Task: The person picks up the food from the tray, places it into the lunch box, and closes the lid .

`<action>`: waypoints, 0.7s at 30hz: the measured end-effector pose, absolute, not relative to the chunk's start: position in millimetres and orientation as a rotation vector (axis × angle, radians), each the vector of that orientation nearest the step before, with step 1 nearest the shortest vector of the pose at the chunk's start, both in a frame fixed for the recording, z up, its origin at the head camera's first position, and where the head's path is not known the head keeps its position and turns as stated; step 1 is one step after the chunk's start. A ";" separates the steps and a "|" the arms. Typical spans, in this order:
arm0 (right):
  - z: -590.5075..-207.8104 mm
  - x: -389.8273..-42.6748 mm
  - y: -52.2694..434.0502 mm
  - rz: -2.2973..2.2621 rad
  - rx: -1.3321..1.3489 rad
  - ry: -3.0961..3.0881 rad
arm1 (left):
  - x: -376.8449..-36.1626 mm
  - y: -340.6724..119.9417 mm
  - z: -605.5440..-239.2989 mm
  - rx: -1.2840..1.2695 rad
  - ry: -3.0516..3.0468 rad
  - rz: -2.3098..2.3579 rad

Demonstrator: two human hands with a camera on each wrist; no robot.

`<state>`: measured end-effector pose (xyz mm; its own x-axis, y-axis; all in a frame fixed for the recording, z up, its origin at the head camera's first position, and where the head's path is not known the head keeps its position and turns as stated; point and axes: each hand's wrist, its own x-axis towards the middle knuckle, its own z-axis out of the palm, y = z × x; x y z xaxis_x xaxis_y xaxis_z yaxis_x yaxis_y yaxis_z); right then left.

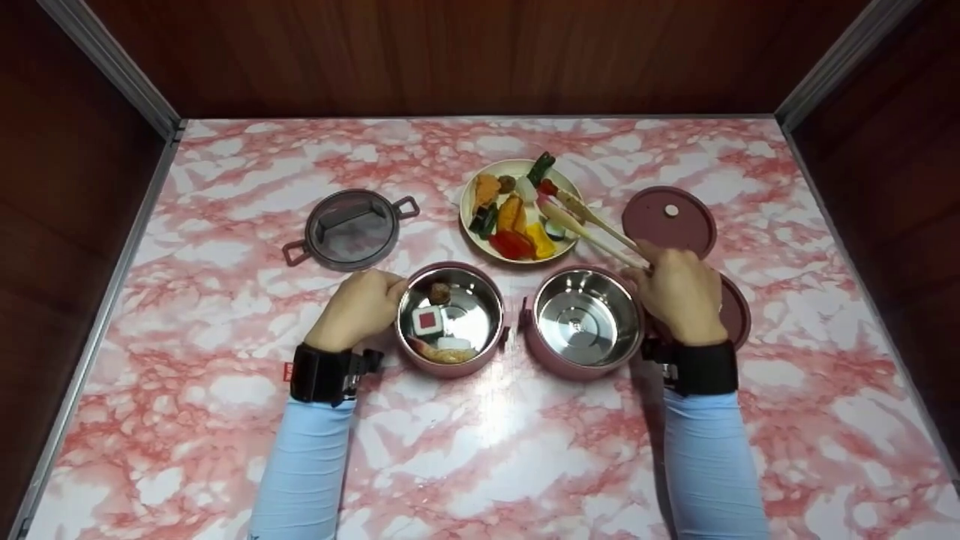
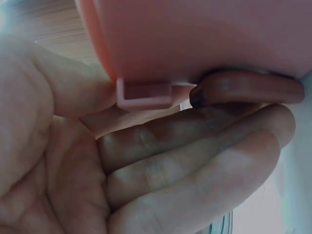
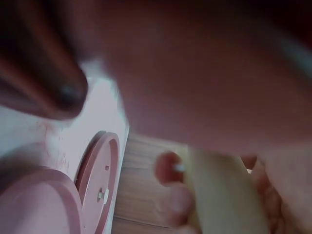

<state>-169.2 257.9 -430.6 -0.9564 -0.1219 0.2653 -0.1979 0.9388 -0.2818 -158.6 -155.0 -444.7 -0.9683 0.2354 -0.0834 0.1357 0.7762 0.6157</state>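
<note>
Two pink steel-lined lunch box tiers sit side by side. The left tier (image 1: 450, 319) holds a few food pieces, among them a red-and-white sushi piece (image 1: 427, 321). My left hand (image 1: 361, 307) curls round its left wall (image 2: 204, 39), fingers (image 2: 195, 165) against the pink side. The right tier (image 1: 585, 321) is bare inside. My right hand (image 1: 679, 291) rests beside its right rim and grips pale wooden tongs (image 1: 592, 223), which reach over the cream plate (image 1: 469, 217) of toy food. In the right wrist view the tongs (image 3: 224, 195) show as a blurred pale bar.
A grey lid with two handles (image 1: 351, 229) lies at the back left. A round pink lid (image 1: 670, 221) lies behind my right hand, with another pink piece (image 1: 736, 311) under my wrist. Dark wooden walls enclose the pink marble table (image 1: 480, 450).
</note>
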 end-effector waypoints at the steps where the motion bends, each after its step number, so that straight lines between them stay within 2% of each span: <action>1: -429.7 -169.4 258.1 0.443 0.229 -2.843 | -158.7 -155.1 -444.2 0.296 2.810 0.957; 21: -418.7 -161.5 259.4 0.388 0.033 -2.872 | -159.2 -155.3 -445.2 0.302 2.817 0.945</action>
